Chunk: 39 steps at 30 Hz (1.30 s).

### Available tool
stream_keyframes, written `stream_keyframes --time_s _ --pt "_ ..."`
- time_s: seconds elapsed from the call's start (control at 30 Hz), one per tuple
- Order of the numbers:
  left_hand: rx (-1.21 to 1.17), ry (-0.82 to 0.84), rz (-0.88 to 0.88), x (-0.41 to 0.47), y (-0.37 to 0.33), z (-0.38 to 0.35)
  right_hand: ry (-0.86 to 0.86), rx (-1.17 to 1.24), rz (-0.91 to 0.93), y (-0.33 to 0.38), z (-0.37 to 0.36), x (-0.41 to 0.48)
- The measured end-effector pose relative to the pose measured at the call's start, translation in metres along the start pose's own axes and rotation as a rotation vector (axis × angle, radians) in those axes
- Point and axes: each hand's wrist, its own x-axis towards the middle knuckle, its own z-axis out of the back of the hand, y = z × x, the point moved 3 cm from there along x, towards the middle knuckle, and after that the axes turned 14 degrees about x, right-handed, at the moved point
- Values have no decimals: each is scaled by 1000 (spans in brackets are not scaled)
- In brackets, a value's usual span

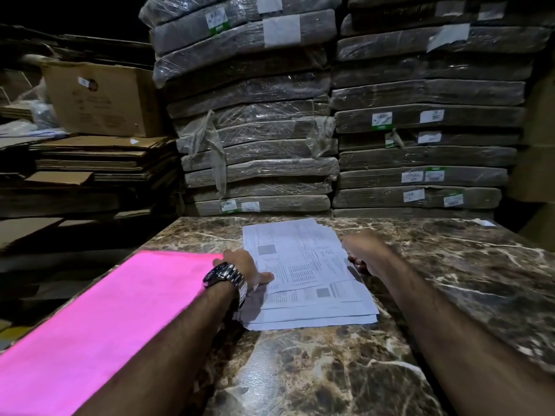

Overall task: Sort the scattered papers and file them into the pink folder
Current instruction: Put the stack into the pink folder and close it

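Note:
A loose stack of white printed papers (pixel 303 265) lies fanned on the brown marble table (pixel 468 265), a little past its middle. To their left lies the pink folder (pixel 99 319), flat and closed, with its near end over the table's left edge. My left hand (pixel 243 264), with a metal watch on the wrist, rests on the left edge of the papers with its fingers curled around that edge. My right hand (pixel 365 253) is at the stack's right edge, its fingers curled at the paper's border; motion blur hides the grip.
Two tall stacks of plastic-wrapped bundles (pixel 258 139) stand directly behind the table. At the left are flattened cardboard sheets (pixel 99 163) with a brown carton (pixel 99 97) on top. The table's left edge runs diagonally beside the folder.

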Motion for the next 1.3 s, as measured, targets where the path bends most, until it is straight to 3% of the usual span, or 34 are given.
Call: stream_keyframes --time_s 0.23,0.4,0.77,0.9,1.3 --pt "-64 34 -71 -5 2 6 54 61 -55 5 -6 0" --pt "-158 55 -119 -7 4 2 88 -33 20 10 -9 -4" --pt "-103 41 -73 -12 3 4 136 46 -47 17 -4 -15" --pt "-111 72 -64 -14 3 3 140 105 -151 18 -6 -17" --pt "-118 44 -83 -15 0 1 208 198 -174 18 -12 -16"
